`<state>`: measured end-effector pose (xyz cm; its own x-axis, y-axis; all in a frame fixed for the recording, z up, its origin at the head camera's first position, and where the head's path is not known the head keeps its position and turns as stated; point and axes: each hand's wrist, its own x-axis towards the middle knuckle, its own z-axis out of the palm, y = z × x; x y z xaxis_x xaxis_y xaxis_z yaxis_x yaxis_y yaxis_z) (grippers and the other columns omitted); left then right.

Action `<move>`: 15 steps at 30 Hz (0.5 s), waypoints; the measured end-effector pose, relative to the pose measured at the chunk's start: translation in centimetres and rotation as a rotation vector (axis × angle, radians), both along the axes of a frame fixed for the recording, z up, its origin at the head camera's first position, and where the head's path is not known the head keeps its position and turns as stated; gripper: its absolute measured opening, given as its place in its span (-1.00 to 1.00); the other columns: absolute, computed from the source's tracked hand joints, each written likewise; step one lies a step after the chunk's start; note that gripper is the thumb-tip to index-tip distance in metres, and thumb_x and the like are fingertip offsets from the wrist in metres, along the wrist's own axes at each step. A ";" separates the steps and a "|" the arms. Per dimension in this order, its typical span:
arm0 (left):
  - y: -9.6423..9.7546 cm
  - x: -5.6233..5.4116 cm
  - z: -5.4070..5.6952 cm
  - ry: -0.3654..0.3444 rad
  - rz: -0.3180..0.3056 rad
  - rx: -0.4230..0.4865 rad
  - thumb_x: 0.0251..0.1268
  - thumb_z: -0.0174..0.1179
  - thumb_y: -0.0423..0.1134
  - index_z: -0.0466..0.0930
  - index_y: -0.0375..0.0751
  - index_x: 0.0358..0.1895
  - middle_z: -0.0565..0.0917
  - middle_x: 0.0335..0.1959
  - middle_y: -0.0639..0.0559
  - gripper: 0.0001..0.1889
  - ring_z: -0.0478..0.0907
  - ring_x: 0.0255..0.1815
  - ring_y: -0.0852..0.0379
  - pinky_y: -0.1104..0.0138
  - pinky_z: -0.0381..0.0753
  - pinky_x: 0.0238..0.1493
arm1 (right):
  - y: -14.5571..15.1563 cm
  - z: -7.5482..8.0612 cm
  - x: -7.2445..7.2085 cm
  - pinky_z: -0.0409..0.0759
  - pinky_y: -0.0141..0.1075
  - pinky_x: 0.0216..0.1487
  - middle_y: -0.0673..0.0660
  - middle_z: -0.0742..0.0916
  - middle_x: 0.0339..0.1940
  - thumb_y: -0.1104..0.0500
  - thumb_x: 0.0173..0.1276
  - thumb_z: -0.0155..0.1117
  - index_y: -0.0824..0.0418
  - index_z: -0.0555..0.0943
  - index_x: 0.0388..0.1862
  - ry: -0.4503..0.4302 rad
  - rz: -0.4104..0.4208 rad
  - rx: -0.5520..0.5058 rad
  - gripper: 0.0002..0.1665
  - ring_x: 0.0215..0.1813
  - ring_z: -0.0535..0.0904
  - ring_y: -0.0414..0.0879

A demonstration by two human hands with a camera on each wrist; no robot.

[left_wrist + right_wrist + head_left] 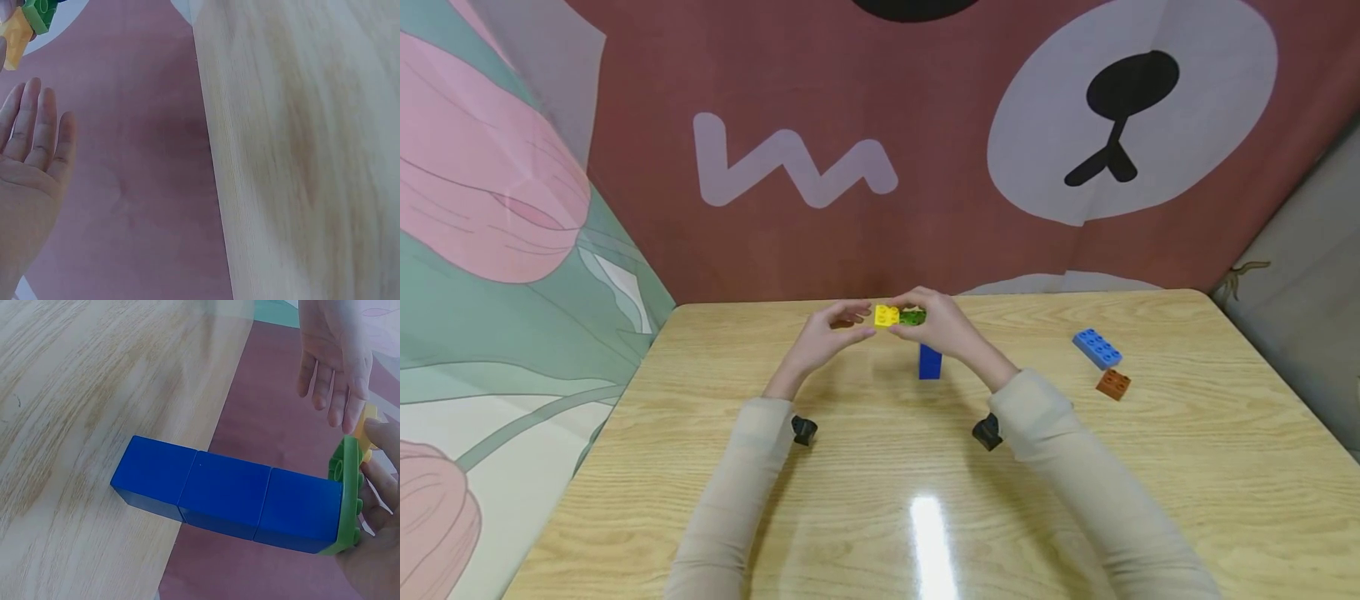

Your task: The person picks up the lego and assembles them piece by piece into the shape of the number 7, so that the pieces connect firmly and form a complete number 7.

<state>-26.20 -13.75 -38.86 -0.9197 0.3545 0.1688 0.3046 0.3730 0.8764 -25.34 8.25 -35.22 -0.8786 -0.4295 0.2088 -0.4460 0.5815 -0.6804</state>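
A stack of three blue building blocks (228, 494) stands upright on the table, with a green building block (347, 494) across its top. At the green block's left end is a yellow building block (886, 316), which my right hand (943, 325) pinches between thumb and fingers. That hand partly covers the green block and the upper stack in the head view. My left hand (831, 335) is held just left of the yellow block, holding nothing. In the left wrist view its fingers (44, 131) are extended, below the yellow and green blocks.
A light blue building block (1097, 348) and a brown building block (1113, 384) lie close together on the right side of the wooden table (1210, 483). Behind the table's far edge hangs a printed curtain (925, 233). A dark wrist camera (988, 432) hangs beneath the right sleeve.
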 end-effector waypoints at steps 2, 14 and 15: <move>0.1 0.0 0.0 0.004 -0.008 0.003 0.25 0.28 -0.12 0.46 -0.18 0.25 0.58 0.15 -0.15 -0.49 0.49 0.17 -0.09 0.02 0.44 0.29 | 0.0 0.0 0.0 0.63 -0.11 0.07 0.20 0.65 0.03 0.15 0.24 0.37 0.26 0.60 0.13 0.001 0.001 0.000 -0.53 0.07 0.59 0.05; 0.6 0.1 -0.2 -0.029 -0.008 -0.031 0.24 0.28 -0.08 0.50 -0.06 0.22 0.58 0.16 -0.04 -0.52 0.50 0.17 -0.02 0.10 0.50 0.25 | 0.0 -0.1 0.1 0.65 -0.16 -0.01 0.21 0.64 0.01 0.13 0.26 0.36 0.26 0.60 0.13 -0.008 0.007 0.014 -0.53 -0.03 0.58 0.02; 0.6 0.1 -0.2 -0.032 -0.009 -0.031 0.25 0.28 -0.08 0.50 -0.06 0.22 0.58 0.17 -0.04 -0.53 0.50 0.18 -0.04 0.09 0.50 0.24 | 0.0 -0.1 0.1 0.65 -0.17 -0.02 0.21 0.64 0.00 0.13 0.25 0.36 0.26 0.60 0.13 -0.009 0.006 0.013 -0.53 -0.04 0.58 0.02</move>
<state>-26.06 -13.16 -39.11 -0.9211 0.3675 0.1286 0.2805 0.3972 0.8738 -25.20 8.21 -35.29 -0.8777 -0.4377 0.1951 -0.4436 0.5878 -0.6766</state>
